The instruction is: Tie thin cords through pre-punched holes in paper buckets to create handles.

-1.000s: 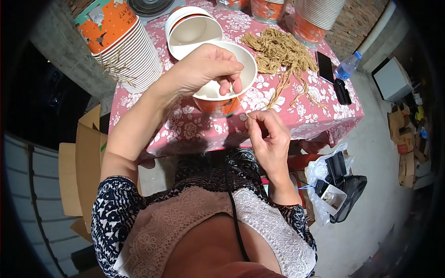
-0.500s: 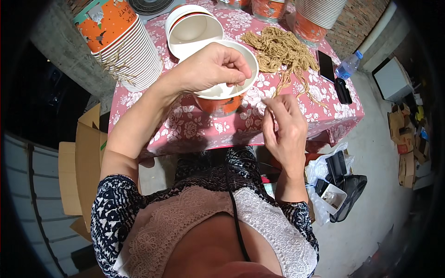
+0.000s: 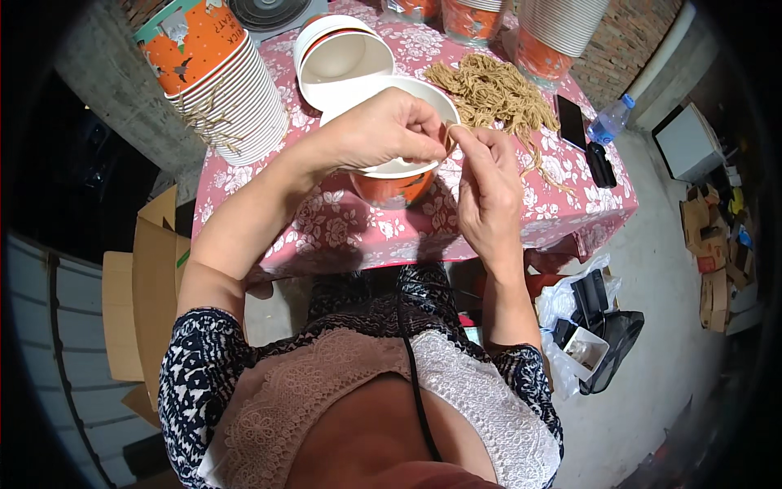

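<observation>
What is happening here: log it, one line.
left hand: pinching thin strand; right hand: at same strand; orange bucket: beneath hands, on floral tablecloth; tan twine bundle: beyond right hand

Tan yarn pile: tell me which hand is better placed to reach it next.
Probably the right hand: it is nearer the yarn pile, whereas the left hand is farther left, across the bucket in this view.

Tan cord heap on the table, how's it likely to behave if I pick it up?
The tan cord heap should feel floppy, since its strands bend and loop every way. It may snag on itself, as those strands overlap in a loose mass. Its straggling ends would probably trail across the flowered tablecloth.
</observation>
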Available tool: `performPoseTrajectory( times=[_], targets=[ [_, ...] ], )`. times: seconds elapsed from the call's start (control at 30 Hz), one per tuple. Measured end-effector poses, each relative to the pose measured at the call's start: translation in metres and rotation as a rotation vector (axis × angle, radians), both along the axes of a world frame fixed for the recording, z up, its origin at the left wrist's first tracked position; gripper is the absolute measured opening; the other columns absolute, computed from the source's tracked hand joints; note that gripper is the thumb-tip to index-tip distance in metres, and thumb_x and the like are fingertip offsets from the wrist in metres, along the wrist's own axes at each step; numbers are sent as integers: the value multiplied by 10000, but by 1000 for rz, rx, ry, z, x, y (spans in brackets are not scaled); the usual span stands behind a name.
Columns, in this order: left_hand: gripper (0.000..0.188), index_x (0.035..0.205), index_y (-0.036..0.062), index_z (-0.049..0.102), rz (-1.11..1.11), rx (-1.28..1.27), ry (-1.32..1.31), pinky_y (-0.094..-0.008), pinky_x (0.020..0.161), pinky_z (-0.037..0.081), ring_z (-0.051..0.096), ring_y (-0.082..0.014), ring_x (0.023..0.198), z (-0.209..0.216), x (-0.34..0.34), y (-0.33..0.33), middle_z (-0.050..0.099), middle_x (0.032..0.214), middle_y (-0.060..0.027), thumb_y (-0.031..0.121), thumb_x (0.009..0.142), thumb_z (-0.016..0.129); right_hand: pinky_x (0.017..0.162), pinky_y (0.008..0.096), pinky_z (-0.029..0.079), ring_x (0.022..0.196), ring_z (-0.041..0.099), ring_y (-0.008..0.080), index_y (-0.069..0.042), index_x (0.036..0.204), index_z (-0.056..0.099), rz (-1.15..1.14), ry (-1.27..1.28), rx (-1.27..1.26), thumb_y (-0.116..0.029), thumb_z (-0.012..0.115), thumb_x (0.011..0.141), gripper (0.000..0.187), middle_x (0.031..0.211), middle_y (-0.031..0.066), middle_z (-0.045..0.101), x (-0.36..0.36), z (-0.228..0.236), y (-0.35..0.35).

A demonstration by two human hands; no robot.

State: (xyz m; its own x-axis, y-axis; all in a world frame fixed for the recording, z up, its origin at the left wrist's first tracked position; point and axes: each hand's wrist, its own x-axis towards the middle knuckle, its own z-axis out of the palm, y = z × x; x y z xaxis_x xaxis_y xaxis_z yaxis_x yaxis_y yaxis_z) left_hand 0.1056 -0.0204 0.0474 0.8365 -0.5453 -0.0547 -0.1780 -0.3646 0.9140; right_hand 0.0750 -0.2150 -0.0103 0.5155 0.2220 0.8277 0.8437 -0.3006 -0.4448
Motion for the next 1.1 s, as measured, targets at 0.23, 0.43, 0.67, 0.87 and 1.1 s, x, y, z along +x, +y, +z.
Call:
performPoseTrajectory(
  times=[0.23,0.43,0.67,0.87,1.1],
  targets=[
    [159,1014,-25,663,87,-252,-121,-208,745,510,638,-88,806,20,-5,8,670,880,-36,63,881,666,696,354,497,776,603,259,11,1125,640,-57,59,-3,149,531,741,422,957,161,566,-10,-2,-9],
    [187,1032,-40,655,8,-122,-168,-213,746,512,631,-72,811,8,-3,-1,673,885,-35,37,864,683,700,345,501,793,604,268,7,1069,642,-6,-5,6,148,542,739,372,967,168,554,-10,1,-7],
    [141,985,-37,663,-70,-4,-131,-203,718,496,615,-64,787,0,-4,-12,692,884,-50,39,867,676,748,317,491,892,593,251,26,1107,645,-89,-145,-67,166,521,764,390,1067,173,545,-6,3,-6],
    [122,889,-24,679,-28,-111,-100,-220,668,470,584,-61,737,0,-4,-14,651,779,-14,93,863,698,728,351,498,866,605,293,25,1138,614,-49,46,28,91,577,822,326,1058,187,549,0,-8,-13],
    [125,927,-12,673,-74,-170,-10,-212,643,474,594,-61,714,-1,0,-14,657,774,-16,106,888,688,692,360,495,810,616,277,21,997,636,-68,90,67,41,632,841,157,959,158,580,-3,-10,-6]
  ],
)
